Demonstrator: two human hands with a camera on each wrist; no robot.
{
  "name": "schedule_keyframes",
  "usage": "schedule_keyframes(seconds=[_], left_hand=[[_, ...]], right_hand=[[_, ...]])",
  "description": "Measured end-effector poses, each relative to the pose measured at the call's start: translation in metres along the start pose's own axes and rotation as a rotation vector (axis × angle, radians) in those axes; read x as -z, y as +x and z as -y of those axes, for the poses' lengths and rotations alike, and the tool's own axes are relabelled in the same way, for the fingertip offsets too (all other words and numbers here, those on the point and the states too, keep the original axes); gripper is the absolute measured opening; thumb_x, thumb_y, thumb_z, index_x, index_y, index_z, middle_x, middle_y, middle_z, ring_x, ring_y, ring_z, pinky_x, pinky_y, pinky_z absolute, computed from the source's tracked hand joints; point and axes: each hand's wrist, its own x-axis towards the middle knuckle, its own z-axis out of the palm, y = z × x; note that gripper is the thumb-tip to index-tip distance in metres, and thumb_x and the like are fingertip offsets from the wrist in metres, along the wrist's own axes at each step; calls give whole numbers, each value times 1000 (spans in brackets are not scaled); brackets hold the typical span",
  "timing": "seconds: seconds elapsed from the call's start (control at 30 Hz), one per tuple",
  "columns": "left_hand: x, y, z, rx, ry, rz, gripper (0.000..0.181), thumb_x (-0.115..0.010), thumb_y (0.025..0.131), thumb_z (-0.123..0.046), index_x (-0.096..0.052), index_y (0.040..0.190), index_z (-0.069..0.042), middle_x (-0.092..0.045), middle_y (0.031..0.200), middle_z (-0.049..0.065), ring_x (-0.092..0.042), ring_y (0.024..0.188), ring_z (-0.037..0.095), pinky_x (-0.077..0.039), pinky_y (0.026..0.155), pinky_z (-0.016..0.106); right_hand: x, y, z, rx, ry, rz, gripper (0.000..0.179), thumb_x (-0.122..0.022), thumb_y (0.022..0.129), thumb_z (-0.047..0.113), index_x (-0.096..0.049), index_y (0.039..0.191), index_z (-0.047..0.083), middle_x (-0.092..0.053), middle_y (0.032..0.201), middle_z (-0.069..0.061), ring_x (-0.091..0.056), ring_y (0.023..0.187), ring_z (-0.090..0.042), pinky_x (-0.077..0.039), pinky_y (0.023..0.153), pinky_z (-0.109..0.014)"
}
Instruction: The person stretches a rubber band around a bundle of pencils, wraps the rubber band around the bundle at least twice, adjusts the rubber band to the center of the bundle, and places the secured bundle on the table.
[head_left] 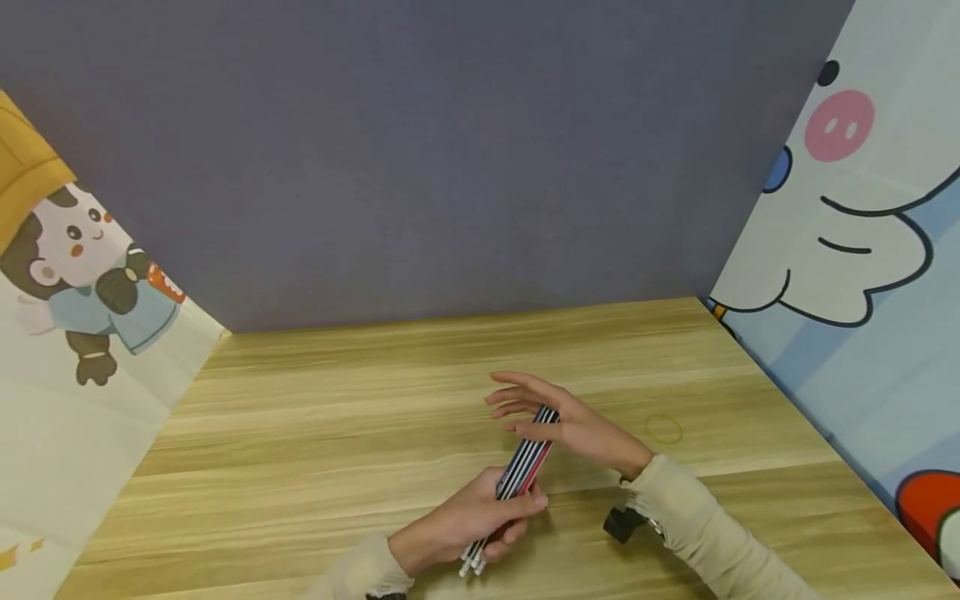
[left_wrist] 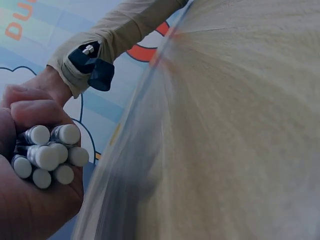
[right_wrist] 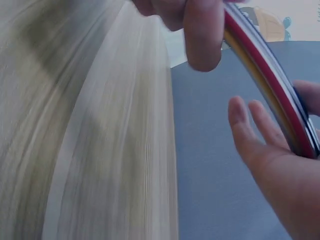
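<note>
My left hand (head_left: 472, 512) grips a bundle of several pencils (head_left: 521, 467) low over the table, thumb laid across them. They slant up and away to the right, mostly black-and-white striped, with a red one along the right side. White eraser ends stick out below the fist and face the camera in the left wrist view. My right hand (head_left: 577, 425) is at the bundle's upper end, its fingers extended past the pencils and the thumb in front of them. In the right wrist view, the pencil tips are hidden by the right hand.
A thin yellow rubber band (head_left: 663, 429) lies on the wooden table (head_left: 300, 450), right of the right hand. A grey panel (head_left: 450, 167) rises behind the table. Cartoon-printed walls stand at both sides. A black device (head_left: 624, 525) hangs under the right wrist.
</note>
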Motion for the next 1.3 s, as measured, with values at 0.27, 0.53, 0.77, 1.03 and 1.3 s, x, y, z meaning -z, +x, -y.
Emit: schedule_keyframes(seconds=[0.27, 0.53, 0.77, 1.03, 1.3], left_hand=[[1, -1, 0, -47, 68, -130, 19, -57, 103, -25, -51, 103, -6, -48, 55, -6, -41, 36, 2, -33, 33, 17], [-2, 0, -2, -76, 131, -292, 23, -61, 100, -23, -55, 103, -1, -47, 53, -4, -40, 34, 4, -33, 30, 19], [-4, 1, -1, -77, 109, -300, 22, -61, 100, -23, -50, 98, -3, -48, 54, -4, -42, 36, 4, -36, 33, 19], [-4, 1, -3, -81, 46, -322, 25, -58, 102, -28, -48, 103, -5, -42, 53, -6, -38, 36, 4, -33, 33, 19], [19, 10, -24, -163, -155, -567, 30, -55, 103, -37, -44, 102, -9, -45, 59, -5, -42, 45, 7, -38, 43, 21]], right_hand=[[-5, 1, -2, -27, -68, -148, 61, -64, 97, 6, -39, 150, 18, -55, 137, -16, -56, 120, -43, -55, 93, -40], [-9, 1, 4, -152, 10, -171, 65, -63, 96, 7, -30, 153, 10, -61, 124, -29, -68, 98, -29, -57, 84, -37], [-13, 2, 4, -194, 53, -233, 57, -54, 101, 6, -30, 152, 12, -61, 121, -30, -69, 91, -26, -59, 81, -44], [-15, 0, 3, -123, -35, -256, 55, -56, 103, 14, -31, 152, 13, -50, 139, -25, -64, 108, -29, -58, 87, -38], [-48, -11, 0, -157, -367, -311, 106, -81, 82, 44, -10, 160, 27, -42, 152, -7, -53, 126, -29, -48, 102, -50]])
